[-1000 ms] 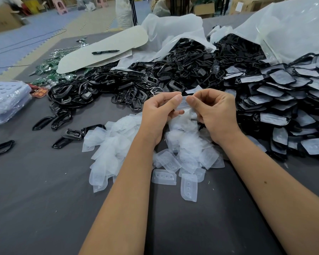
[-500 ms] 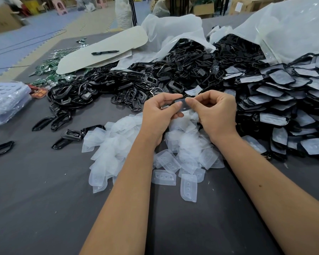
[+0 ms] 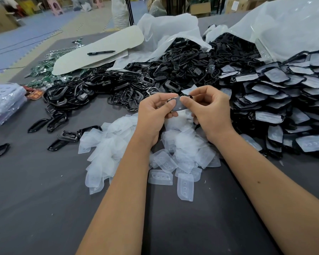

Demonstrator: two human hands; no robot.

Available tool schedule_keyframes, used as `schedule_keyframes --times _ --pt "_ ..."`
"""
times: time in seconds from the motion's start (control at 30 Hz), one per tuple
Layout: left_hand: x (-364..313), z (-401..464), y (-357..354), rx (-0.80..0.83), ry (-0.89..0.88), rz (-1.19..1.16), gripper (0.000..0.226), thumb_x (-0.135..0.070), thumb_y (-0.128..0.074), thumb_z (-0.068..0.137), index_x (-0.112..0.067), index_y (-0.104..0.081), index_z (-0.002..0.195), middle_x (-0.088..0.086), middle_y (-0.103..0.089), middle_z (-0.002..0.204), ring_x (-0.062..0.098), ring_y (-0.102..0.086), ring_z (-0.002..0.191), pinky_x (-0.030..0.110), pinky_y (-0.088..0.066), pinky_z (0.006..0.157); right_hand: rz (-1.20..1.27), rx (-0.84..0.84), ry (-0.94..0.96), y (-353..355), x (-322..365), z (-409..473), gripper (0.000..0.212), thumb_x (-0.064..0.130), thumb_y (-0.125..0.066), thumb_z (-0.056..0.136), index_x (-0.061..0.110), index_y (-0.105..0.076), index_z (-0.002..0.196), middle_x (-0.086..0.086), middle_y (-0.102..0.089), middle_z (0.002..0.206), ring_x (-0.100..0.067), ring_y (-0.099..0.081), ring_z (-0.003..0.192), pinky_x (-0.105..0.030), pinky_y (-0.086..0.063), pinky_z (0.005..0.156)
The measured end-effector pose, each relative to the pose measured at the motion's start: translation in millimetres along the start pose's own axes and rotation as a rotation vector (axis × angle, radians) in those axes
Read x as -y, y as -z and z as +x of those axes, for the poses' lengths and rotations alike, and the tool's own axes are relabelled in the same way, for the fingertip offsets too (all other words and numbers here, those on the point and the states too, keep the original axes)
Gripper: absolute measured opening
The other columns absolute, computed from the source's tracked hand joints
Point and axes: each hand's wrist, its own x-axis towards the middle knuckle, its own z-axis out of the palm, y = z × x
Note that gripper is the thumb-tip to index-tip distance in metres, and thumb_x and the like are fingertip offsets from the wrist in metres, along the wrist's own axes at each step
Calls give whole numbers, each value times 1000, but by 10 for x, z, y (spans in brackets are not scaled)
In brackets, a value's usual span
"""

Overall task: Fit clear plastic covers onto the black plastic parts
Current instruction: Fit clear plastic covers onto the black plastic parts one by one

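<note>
Together both hands (image 3: 184, 111) pinch part (image 3: 179, 104).

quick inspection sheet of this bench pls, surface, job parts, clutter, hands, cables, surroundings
surface: dark grey table.
job's things: clear covers heaped in the centre; bare black parts behind; covered parts stacked right.
clutter: pen on a pale board; white bags; green pieces far left.
hands: left hand and right hand both pinch one black part.
cables: nothing seen on the table.
surroundings: cardboard boxes, blue floor mats.
</note>
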Motion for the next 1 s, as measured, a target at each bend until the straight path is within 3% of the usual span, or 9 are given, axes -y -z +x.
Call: schedule_keyframes --times 0.1,0.2,0.5,0.73,0.83,0.9,1.0 --pt "-12 -1 6 19 3 -5 15 4 -62 98 -3 -73 106 7 -75 82 12 -62 61 22 -53 65 143 98 -80 32 23 22 16 19 -87 85 15 -73 78 -5 -65 59 -17 -52 46 -23 -42 41" --pt "-18 -6 -10 26 -5 6 16 4 -63 97 -6 -74 104 6 -75 81 12 -62 61 23 -54 66 143 81 -101 36 15 26 17 14 -86 86 9 -71 79 -6 -65 56 -15 -50 41 -22 -43 41" --pt "-37 -27 -34 -17 -40 121 21 7 -74 87 -8 -74 102 -2 -73 73 10 -64 58 18 -50 60 15 43 -60 -11 7 -6 9 9 -74 96 9 -74 87 -5 -70 62 -14 -65 50 -23 -53 49" --pt "-59 -20 -5 -17 64 7 25 11 -71 86 -11 -75 97 4 -68 68 12 -59 58 26 -46 65 -155 29 29 -38 31 -36 14 9 -65 100 3 -73 90 -11 -69 62 -21 -67 48 -40 -60 50" --pt "-68 -20 -11 -26 111 -69 26 13 -68 87 -9 -74 98 2 -67 66 10 -57 56 24 -47 65 -180 31 104 -41 62 -68 11 9 -63 102 5 -73 101 -8 -71 74 -20 -70 56 -43 -62 53" --pt "-81 -15 -14 -60 144 -125 24 14 -66 87 -7 -73 97 2 -66 65 10 -56 56 21 -46 62 -231 17 214 -47 89 -89 14 9 -62 102 7 -72 111 -4 -71 90 -18 -71 71 -39 -62 61" --pt "-98 13 13 -128 198 -213 22 13 -65 88 -4 -71 98 5 -65 67 10 -53 54 17 -45 56 -367 67 398 -44 117 -102 18 10 -71 93 11 -74 111 0 -66 106 -12 -64 87 -19 -51 70"
